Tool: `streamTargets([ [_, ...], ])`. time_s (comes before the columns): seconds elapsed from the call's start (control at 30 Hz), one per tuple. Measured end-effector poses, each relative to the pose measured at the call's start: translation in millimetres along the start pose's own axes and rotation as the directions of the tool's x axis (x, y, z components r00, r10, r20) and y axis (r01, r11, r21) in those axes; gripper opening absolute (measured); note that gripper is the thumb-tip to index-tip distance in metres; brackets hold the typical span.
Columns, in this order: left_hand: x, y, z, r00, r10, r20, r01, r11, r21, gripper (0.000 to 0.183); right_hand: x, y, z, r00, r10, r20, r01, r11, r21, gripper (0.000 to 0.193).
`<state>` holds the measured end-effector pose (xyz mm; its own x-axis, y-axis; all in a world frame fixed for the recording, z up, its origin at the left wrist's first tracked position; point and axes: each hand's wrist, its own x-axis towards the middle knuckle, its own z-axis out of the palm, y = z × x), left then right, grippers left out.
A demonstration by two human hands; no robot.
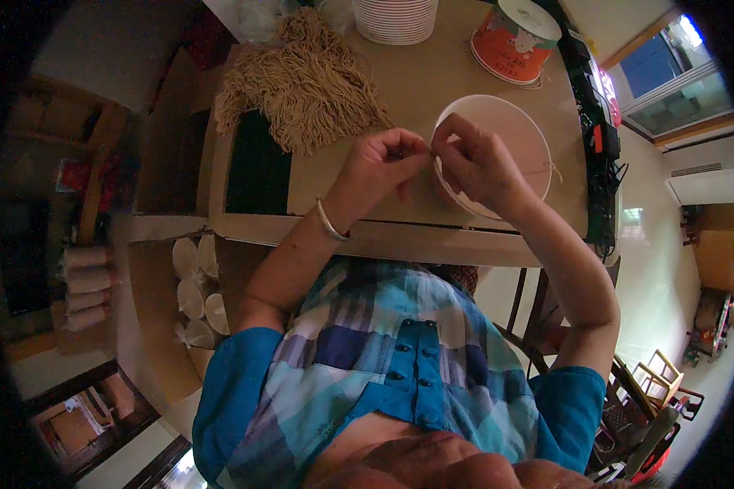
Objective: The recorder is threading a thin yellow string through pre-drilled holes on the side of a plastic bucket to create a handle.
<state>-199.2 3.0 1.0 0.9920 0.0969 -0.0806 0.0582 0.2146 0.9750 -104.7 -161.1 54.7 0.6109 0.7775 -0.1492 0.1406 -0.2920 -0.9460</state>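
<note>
A white paper bucket [518,134] stands on the table right in front of me, its open mouth facing up. My left hand [383,167] is at the left side of its rim, thumb and fingers pinched together. Over the near left part of the rim, my right hand [483,167] pinches too, its fingertips almost meeting the left ones. Whatever thin thing lies between the fingertips is too small to make out. A thin tan string [540,169] is fixed through the bucket's right side. To the left lies a loose heap of tan strings [306,90].
A stack of white buckets [395,18] stands at the back. Behind on the right are orange printed buckets [514,49] with a white one among them. Power strips and cables [605,143] line the table's right edge. Bagged white cups [192,293] sit lower left.
</note>
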Motion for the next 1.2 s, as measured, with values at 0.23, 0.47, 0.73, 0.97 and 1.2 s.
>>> streamTargets([
  [0.23,1,2,5,1.0,0.012,-0.003,-0.012,0.999,0.049,0.011,3,10,2,0.997,-0.068,-0.029,0.067,0.997,-0.045,0.009],
  [0.47,2,6,9,0.999,0.036,-0.034,-0.036,0.999,0.007,0.007,2,9,5,0.995,-0.035,-0.094,0.027,0.996,-0.08,0.012],
  [0.73,3,9,12,0.996,0.059,-0.074,-0.055,0.997,0.049,0.007,0,-9,-1,0.994,0.099,-0.036,-0.097,0.993,0.06,0.018],
  [0.97,5,2,8,0.997,0.049,-0.053,-0.047,0.998,0.041,0.009,-4,-12,-6,0.994,0.111,0.012,-0.111,0.969,0.219,0.02],
  [1.2,4,1,6,0.999,0.04,0.004,-0.04,0.998,0.047,0.012,-4,-1,-6,0.999,0.031,0.045,-0.034,0.997,0.069,0.015],
])
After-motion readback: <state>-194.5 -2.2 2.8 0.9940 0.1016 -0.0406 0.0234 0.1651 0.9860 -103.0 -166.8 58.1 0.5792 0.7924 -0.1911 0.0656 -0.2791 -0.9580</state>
